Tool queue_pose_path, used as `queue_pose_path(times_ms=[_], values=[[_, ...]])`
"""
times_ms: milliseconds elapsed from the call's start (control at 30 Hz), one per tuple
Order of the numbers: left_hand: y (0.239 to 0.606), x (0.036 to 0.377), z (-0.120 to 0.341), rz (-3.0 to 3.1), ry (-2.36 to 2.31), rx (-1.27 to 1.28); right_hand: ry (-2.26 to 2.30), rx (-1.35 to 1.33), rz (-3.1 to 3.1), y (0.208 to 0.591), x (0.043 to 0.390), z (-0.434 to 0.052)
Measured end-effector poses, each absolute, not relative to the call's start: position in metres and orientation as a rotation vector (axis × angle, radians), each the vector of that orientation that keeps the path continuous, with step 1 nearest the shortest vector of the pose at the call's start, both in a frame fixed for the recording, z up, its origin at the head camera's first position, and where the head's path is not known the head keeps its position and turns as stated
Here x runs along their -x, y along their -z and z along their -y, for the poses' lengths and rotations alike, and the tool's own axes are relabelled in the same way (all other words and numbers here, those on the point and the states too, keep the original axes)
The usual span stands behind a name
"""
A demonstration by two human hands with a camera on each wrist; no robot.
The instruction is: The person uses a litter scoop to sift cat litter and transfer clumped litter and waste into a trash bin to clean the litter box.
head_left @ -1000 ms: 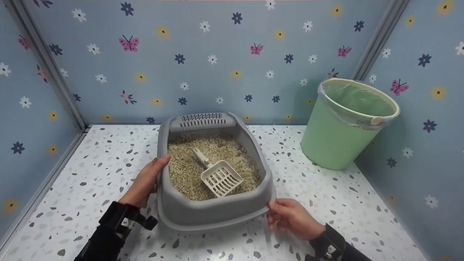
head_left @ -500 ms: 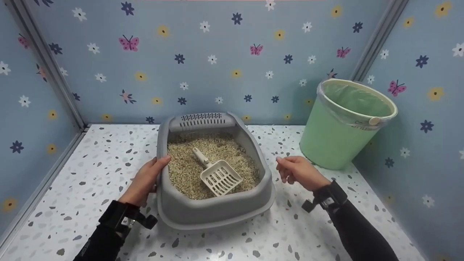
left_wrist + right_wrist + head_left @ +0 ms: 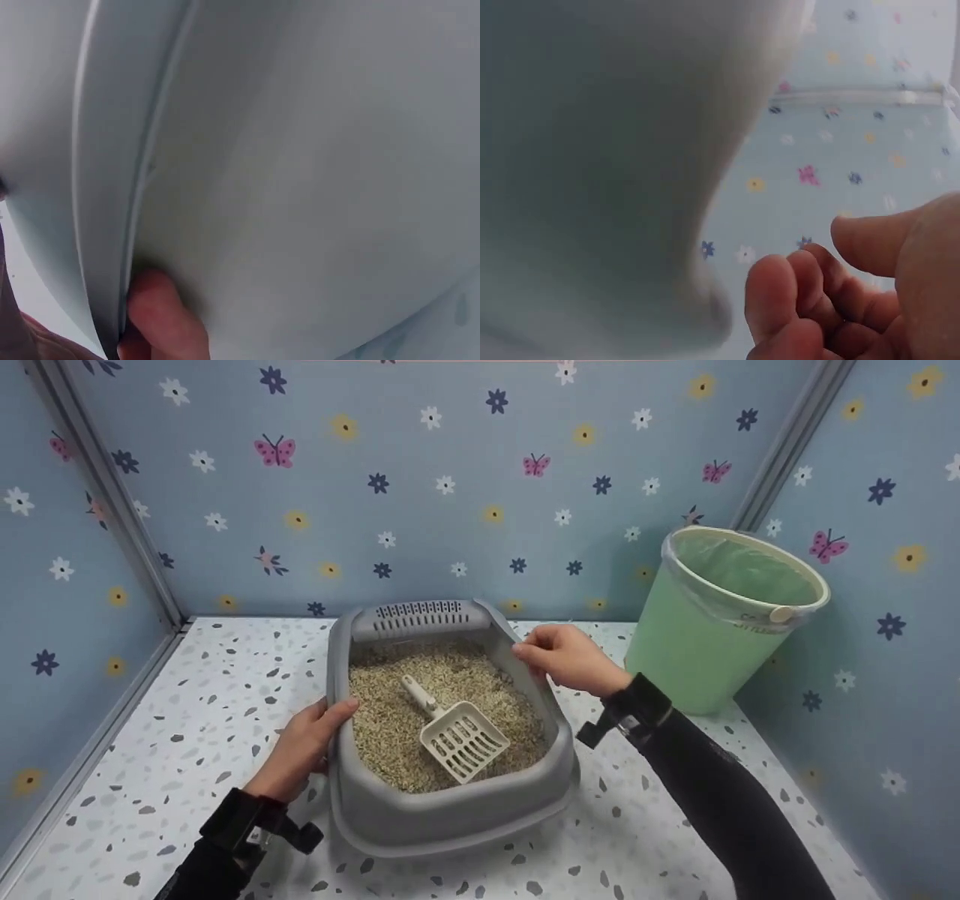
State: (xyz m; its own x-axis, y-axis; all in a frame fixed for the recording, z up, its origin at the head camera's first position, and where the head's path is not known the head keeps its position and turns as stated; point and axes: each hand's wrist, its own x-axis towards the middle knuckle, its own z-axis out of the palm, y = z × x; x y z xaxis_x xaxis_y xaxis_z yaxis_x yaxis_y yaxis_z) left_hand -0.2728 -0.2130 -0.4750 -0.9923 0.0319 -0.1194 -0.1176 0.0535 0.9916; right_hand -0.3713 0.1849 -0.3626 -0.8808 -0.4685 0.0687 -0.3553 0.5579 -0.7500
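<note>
A grey litter box [image 3: 450,817] filled with tan litter [image 3: 397,735] stands in the middle of the head view. On the litter lies a cream slotted scoop [image 3: 463,739], its handle pointing away to the back left. My left hand [image 3: 300,746] grips the box's left rim, thumb over the top. In the left wrist view its fingertips [image 3: 169,311] press against the box's outer side. Beside the box's right rim, towards the back, hovers my right hand [image 3: 574,660]. The right wrist view shows its fingers loosely curled, the thumb apart, nothing held, and a gap to the box wall.
A green bin [image 3: 690,637] with a clear liner stands at the back right, close to the right arm. Flowered blue panels [image 3: 450,532] enclose the back and both sides. The white speckled tabletop [image 3: 225,720] lies under everything.
My right hand has left the box's front right corner and moved back along its right side to the rear rim. The box has shifted slightly towards me; my left hand keeps its grip.
</note>
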Motion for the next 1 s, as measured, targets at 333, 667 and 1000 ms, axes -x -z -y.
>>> queue_pose_path(times_ms=[333, 667, 1000], values=[[0.475, 0.248, 0.217, -2.203, -2.056, 0.028, 0.406, 1.145, -2.556, 0.323, 0.366, -0.126], [0.474, 0.237, 0.218, -2.236, -1.986, -0.021, -0.449, 1.711, -2.492, 0.368, 0.363, -0.056], [0.475, 0.238, 0.219, -2.277, -1.916, -0.04, -1.23, 2.139, -2.307, 0.418, 0.365, -0.03]])
